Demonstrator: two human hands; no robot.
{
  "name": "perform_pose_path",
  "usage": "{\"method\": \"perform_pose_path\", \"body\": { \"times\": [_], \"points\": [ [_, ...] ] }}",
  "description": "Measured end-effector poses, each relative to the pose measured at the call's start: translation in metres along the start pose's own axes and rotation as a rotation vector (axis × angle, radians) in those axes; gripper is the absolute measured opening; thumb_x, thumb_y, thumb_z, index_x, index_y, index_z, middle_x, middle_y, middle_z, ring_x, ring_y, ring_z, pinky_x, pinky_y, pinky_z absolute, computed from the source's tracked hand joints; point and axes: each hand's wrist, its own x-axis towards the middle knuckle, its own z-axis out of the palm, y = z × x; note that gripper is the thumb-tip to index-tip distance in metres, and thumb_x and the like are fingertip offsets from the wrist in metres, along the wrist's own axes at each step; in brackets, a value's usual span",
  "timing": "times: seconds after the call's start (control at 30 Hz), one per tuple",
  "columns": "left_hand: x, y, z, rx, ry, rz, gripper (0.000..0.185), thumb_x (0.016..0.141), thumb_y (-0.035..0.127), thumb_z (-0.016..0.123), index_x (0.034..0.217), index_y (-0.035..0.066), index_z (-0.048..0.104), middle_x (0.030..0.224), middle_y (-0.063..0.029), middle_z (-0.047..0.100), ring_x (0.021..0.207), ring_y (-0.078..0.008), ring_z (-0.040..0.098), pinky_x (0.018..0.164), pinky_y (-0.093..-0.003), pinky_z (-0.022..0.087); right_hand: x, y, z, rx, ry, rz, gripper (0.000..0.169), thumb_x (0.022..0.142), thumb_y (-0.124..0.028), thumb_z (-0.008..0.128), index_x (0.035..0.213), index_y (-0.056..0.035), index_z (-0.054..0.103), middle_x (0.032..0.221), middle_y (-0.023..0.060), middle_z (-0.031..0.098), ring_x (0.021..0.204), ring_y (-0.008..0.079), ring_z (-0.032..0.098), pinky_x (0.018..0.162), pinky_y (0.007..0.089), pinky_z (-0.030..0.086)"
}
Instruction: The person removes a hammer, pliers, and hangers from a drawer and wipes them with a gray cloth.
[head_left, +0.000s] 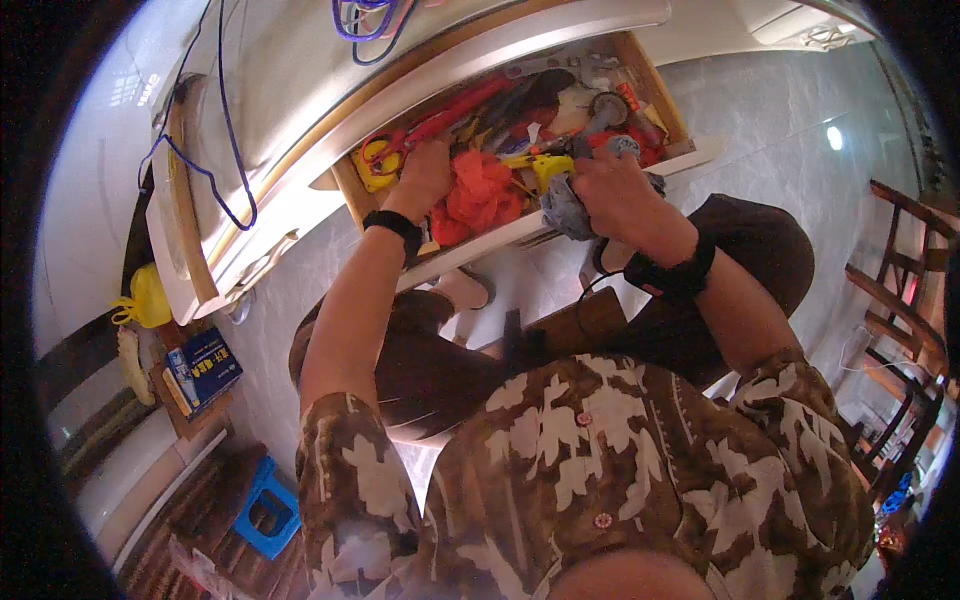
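Below me, a wooden drawer (480, 247) stands pulled out, packed with mixed items. Inside its left part is my left hand (427, 174), next to red-handled scissors (375, 154); its fingertips are hidden, so a grip cannot be made out. A crumpled red plastic bag (476, 199) lies just right of that hand. My right hand (616, 193), over the drawer's near right edge, clutches a crumpled grey plastic bag (564, 208). A yellow tool (549, 166), its kind unclear, lies left of the right hand. Beyond it sits a grey round-headed object (607, 111).
Above the drawer runs a pale cabinet edge (525, 37). A dark-blue wire hanger (217, 172) hangs at the left. Books (206, 367) and a blue plastic stool (268, 510) are at lower left. Dark wooden chairs (900, 300) stand at the right.
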Motion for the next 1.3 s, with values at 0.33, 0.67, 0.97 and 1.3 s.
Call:
{"method": "perform_pose_path", "body": {
  "times": [0.33,0.67,0.97,1.3],
  "points": [
    [-0.001,0.006,-0.027,-0.226,0.041,0.006,0.041,0.083,0.022,0.054,0.117,-0.001,0.051,0.105,-0.0277,0.059,0.098,-0.0407,0.058,0.086,-0.0451,0.046,0.002,-0.003,-0.002,-0.038,-0.037,0.019,0.022,0.064,-0.007,0.061,0.085,-0.0037,0.066,0.095,0.0099,0.060,0.098,0.0290,0.054,0.077,0.0444,0.045],
    [-0.056,0.039,-0.121,-0.893,-0.348,-0.191,0.035,0.090,0.028,0.054,0.112,0.001,0.047,0.069,0.0003,0.045,0.058,-0.0094,0.041,0.053,-0.0251,0.036,0.007,0.013,-0.028,0.288,0.022,0.034,0.025,0.062,-0.006,0.062,0.085,0.0005,0.062,0.083,0.0178,0.062,0.086,0.0352,0.061,0.075,0.0411,0.049],
    [-0.108,0.078,-0.156,-1.231,-0.249,-0.214,0.026,0.091,0.023,0.054,0.112,0.009,0.049,0.081,0.0029,0.046,0.063,-0.0069,0.041,0.055,-0.0212,0.036,-0.001,-0.027,-0.102,0.534,0.903,-0.223,0.049,0.058,-0.011,0.070,0.105,-0.0039,0.061,0.107,0.0144,0.057,0.103,0.0348,0.052,0.088,0.0430,0.041],
    [-0.135,0.106,-0.169,-1.416,-0.387,-0.093,0.015,0.096,0.020,0.042,0.086,0.010,0.048,0.073,0.0043,0.039,0.061,-0.0054,0.036,0.052,-0.0209,0.030,0.005,-0.026,-0.123,0.196,0.693,-0.323,0.042,0.064,-0.002,0.061,0.105,-0.0137,0.060,0.108,0.0041,0.056,0.105,0.0270,0.051,0.084,0.0443,0.043]
  ]
}}
